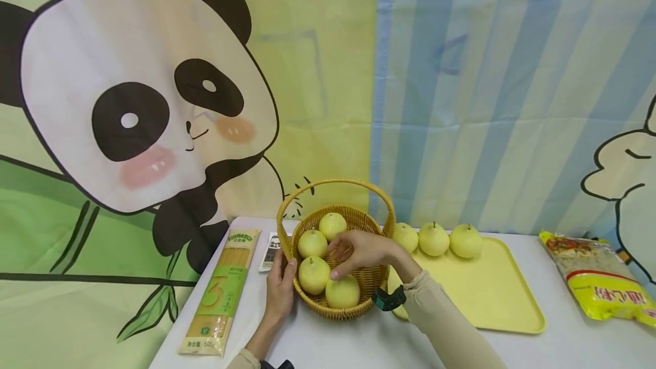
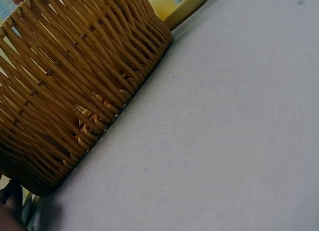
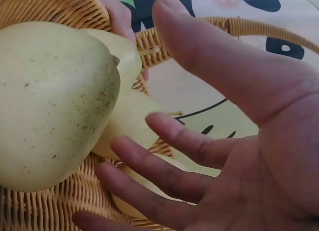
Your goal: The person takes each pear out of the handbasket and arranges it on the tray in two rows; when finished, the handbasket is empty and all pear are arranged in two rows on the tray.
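Note:
A woven wicker basket (image 1: pixel 368 218) with a tall arched handle stands on the table, holding several pale yellow pears (image 1: pixel 314 275). My left hand (image 1: pixel 281 286) grips the basket's left side near the foot of the handle, thumb at the rim. Over the inside of the basket hovers my right hand (image 1: pixel 361 252), its palm bare and its fingers spread in the right wrist view. The nearest pear (image 3: pixel 55 106) is speckled and sits just beyond those fingertips. In the left wrist view the basket's woven wall (image 2: pixel 75 76) fills the upper left.
Right of the basket lies a yellow tray (image 1: pixel 492 295), with three pears (image 1: pixel 434 239) along its back edge. A noodle packet (image 1: pixel 220 295) lies at the left, beside a small white packet (image 1: pixel 269 252). A yellow-and-red food bag (image 1: pixel 605 283) rests far right. A printed curtain (image 1: pixel 328 101) hangs behind.

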A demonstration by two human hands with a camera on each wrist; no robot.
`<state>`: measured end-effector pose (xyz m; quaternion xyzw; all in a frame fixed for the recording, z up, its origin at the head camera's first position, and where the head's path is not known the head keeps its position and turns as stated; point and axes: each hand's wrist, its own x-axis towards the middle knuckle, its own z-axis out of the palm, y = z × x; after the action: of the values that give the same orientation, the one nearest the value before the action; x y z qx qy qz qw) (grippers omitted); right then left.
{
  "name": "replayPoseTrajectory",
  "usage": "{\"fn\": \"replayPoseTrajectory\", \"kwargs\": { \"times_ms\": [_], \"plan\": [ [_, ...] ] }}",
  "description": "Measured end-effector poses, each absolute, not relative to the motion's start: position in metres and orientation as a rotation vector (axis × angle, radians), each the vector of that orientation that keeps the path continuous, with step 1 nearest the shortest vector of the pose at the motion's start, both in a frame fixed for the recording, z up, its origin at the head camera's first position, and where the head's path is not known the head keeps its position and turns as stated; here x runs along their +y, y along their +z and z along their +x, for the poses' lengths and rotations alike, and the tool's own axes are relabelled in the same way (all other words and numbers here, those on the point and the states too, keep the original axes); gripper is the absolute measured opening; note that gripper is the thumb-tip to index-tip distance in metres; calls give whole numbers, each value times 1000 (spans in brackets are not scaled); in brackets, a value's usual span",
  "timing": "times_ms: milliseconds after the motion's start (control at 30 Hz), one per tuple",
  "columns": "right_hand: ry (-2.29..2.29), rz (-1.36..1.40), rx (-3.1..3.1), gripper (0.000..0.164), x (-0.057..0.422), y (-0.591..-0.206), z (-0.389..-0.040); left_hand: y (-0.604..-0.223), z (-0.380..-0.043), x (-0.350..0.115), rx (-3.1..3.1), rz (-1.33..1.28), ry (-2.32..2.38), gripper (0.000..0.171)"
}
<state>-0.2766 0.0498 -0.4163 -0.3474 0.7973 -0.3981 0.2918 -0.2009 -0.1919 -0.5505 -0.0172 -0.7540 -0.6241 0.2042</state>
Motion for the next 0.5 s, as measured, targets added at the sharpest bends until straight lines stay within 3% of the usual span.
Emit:
{"fn": "replayPoseTrajectory", "kwargs": {
  "times_ms": [500],
  "plan": [
    [-1045, -853, 2017, 43, 44, -447, -285, -554, -202, -191, -2084, -55, -1696, 53]
  ]
}}
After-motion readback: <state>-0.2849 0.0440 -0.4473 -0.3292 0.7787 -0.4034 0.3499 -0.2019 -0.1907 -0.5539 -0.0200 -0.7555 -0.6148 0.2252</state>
